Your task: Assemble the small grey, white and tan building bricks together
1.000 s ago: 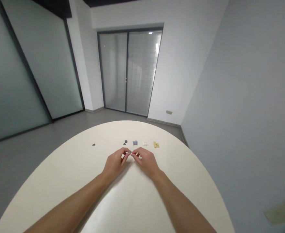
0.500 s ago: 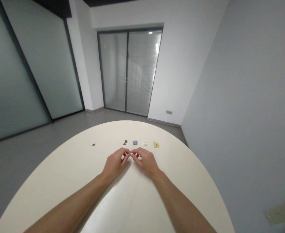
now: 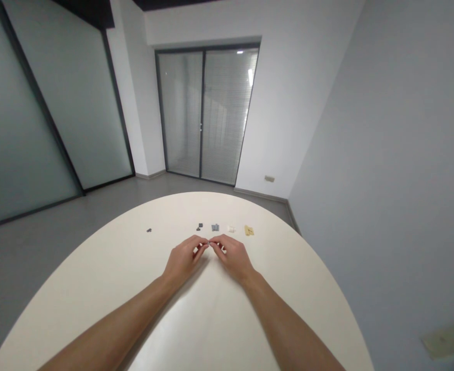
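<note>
The left hand and the right hand are meeting fingertip to fingertip just above a smooth, pale cream round-edged bench. Each hand is pinching with thumb and forefinger, and between the two pinches they are holding a tiny grey piece, perhaps plastic; its shape is mostly hiding behind the fingertips. Whether it is one part or two joined parts, I cannot tell.

Beyond the knuckles, four little groups are lying in a loose row: small dark, squarish pieces, flat blue-grey pieces, small white pieces and, at the right end, flat mustard-yellow pieces. Well apart to the left, a small dark irregular piece or cluster is resting alone.

As for progress, the handling of the grey piece appears to be under way rather than complete, since both hands are gripping it above the bench. The row is looking sorted by colour, and neither hand is touching any of its groups. Nothing in view is showing clearly as a finished item, though the lone dark cluster is too small to judge.
</note>
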`<state>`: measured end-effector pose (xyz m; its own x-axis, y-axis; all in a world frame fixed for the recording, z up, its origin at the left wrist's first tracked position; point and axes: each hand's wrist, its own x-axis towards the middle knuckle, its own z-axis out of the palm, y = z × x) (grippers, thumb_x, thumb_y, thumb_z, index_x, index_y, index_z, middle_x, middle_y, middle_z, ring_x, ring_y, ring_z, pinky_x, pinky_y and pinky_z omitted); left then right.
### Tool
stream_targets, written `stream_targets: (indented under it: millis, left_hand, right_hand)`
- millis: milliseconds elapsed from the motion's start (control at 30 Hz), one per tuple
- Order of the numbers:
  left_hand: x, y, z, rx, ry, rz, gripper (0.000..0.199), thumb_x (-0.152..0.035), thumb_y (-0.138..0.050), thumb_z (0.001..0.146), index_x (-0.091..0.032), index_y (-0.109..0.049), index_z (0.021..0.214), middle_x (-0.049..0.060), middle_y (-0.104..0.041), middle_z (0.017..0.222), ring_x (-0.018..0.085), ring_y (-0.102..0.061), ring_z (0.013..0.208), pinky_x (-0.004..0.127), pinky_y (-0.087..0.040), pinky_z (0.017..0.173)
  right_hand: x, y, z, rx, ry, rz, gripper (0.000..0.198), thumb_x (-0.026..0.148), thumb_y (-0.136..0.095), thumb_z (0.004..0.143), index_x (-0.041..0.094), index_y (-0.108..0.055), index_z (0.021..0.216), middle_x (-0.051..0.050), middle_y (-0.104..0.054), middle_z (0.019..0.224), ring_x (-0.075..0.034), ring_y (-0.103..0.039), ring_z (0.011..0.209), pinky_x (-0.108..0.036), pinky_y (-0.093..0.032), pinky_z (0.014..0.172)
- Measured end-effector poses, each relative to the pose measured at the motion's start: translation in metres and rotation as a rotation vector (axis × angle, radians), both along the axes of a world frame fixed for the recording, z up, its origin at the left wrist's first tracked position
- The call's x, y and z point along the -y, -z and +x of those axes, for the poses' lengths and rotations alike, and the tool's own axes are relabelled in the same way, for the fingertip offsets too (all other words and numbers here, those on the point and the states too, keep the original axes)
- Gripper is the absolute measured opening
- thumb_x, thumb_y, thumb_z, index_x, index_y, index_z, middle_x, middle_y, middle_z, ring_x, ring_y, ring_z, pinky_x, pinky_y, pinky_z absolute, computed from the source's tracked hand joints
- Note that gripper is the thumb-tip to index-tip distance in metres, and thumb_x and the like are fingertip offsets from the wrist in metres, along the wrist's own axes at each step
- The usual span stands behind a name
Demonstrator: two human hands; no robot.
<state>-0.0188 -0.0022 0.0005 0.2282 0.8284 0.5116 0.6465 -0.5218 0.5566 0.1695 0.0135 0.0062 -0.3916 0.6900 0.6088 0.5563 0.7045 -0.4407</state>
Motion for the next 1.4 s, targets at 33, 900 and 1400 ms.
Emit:
stream_targets:
  millis: [33,900,1400]
  left_hand:
    - [-0.0001,0.0005,-0.0002,0.000,0.001,0.004,0.023,-0.035,-0.046,0.098,-0.025,-0.067,0.102,0.001,-0.071,0.098,0.016,-0.065,0.079,0.027,-0.050,0.071]
    - [0.0027,-0.0034,0.0008,0.038,0.001,0.012,0.024,-0.036,-0.046,0.098,-0.025,-0.066,0.102,0.001,-0.070,0.096,0.014,-0.065,0.081,0.024,-0.052,0.069]
    - [0.0025,-0.0021,-0.0001,0.016,-0.009,0.021,0.024,-0.036,-0.047,0.096,-0.025,-0.068,0.101,0.002,-0.073,0.099,0.016,-0.067,0.086,0.026,-0.053,0.071]
  right_hand:
    - [-0.0004,0.0003,0.0000,-0.005,0.002,-0.001,0.019,0.030,-0.052,0.099,0.022,-0.068,0.103,-0.002,-0.072,0.091,-0.014,-0.065,0.080,-0.024,-0.049,0.074]
    - [0.0014,-0.0013,0.0008,-0.034,0.043,-0.082,0.019,0.034,-0.051,0.100,0.023,-0.066,0.101,-0.001,-0.071,0.091,-0.014,-0.064,0.081,-0.024,-0.049,0.074]
    - [0.0015,-0.0010,0.0007,0.021,0.027,-0.028,0.022,0.036,-0.050,0.100,0.022,-0.067,0.100,-0.002,-0.071,0.088,-0.014,-0.064,0.077,-0.025,-0.048,0.073]
